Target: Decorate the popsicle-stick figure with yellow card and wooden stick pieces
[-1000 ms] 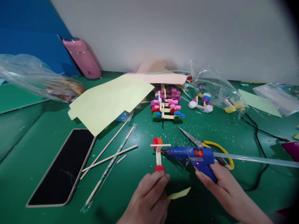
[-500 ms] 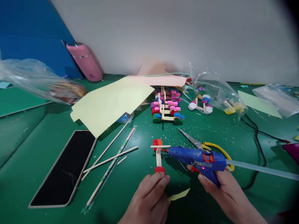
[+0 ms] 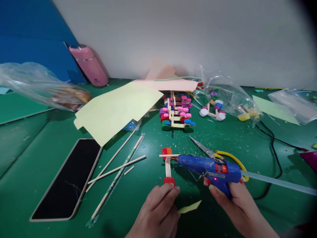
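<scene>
**Small pale wooden-stick frame with red ends point(image 3: 168, 169) held before the tip of a blue plastic glue gun point(image 3: 195, 164)**

The frame was directly in front of the left hand point(image 3: 158, 208), above the green tabletop point(image 3: 133, 198). The fingers of this hand were pressed together and pinched the nearer red end. At the farther end, which was red and orange, a thin pale wooden stick point(image 3: 168, 155) lay crosswise, its right part reaching the front of the gun. The copper-coloured metal nozzle point(image 3: 174, 159) was at the frame just below this stick; whether it touched, I could not tell.

The right hand point(image 3: 237, 205) was wrapped around the handle of the gun; whether the trigger was pressed, I could not tell. A translucent glue stick point(image 3: 277, 182) came out of the gun's back, above the right hand.

Just right of the left hand was a narrow yellow paper strip point(image 3: 190, 207). To the left of this hand lay loose thin wooden sticks point(image 3: 111, 159) and, farther, a black-screened phone point(image 3: 66, 180). Well beyond both hands stood a row of stick pieces with colourful rounded ends point(image 3: 182, 126).
</scene>
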A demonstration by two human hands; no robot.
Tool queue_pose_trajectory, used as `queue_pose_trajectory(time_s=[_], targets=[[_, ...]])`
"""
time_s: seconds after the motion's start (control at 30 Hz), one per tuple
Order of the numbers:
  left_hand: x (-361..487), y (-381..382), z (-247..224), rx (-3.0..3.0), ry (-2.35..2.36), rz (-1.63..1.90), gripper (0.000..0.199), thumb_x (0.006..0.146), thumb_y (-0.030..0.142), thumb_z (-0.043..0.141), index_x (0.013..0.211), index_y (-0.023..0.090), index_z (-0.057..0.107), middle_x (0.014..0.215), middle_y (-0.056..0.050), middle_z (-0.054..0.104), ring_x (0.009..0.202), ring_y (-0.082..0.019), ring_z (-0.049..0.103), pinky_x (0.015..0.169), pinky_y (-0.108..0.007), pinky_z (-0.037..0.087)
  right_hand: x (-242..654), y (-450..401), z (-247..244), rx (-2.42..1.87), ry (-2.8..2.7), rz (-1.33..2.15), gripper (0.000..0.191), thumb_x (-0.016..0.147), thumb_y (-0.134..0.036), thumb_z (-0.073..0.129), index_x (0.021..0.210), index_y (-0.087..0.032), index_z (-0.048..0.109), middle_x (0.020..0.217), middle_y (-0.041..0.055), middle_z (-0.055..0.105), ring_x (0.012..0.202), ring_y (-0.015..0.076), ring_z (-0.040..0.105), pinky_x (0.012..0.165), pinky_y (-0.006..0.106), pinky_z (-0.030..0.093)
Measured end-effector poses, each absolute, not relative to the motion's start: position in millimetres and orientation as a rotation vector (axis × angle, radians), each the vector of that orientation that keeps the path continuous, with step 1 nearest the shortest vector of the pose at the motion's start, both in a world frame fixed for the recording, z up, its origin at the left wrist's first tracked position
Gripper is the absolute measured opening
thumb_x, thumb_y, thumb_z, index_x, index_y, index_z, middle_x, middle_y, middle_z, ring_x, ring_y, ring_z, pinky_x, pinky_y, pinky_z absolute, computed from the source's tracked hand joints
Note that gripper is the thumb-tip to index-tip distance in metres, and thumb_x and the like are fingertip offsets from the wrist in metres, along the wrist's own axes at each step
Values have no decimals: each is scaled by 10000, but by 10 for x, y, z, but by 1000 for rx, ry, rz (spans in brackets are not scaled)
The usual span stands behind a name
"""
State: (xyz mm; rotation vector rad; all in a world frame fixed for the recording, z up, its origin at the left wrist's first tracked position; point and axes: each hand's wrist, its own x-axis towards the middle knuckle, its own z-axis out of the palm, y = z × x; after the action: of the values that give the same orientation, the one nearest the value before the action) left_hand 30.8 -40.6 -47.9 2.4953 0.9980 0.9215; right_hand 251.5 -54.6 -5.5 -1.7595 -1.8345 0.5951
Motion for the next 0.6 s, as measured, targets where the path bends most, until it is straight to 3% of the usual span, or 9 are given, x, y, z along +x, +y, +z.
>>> queue_pose_trajectory(time_s=[0.47,0.6], targets=[[353,-423,-642,2505,1005,1134,263,839,177,402,780,195,658,1036,-28,664,1033,-173,541,937,-303,391,2459,-539,-31,-1740,-1815,528,158,813,-298,481,858,-204,599,704,15,677,597,158,631,550,214,518],[338,-434,-615,2500,1015,1050,254,840,173,404,826,195,656,1046,-26,660,1034,-176,540,939,-308,391,2471,-542,-52,-1771,-1824,613,149,835,-295,456,874,-216,576,717,2,666,605,151,621,550,209,508]])
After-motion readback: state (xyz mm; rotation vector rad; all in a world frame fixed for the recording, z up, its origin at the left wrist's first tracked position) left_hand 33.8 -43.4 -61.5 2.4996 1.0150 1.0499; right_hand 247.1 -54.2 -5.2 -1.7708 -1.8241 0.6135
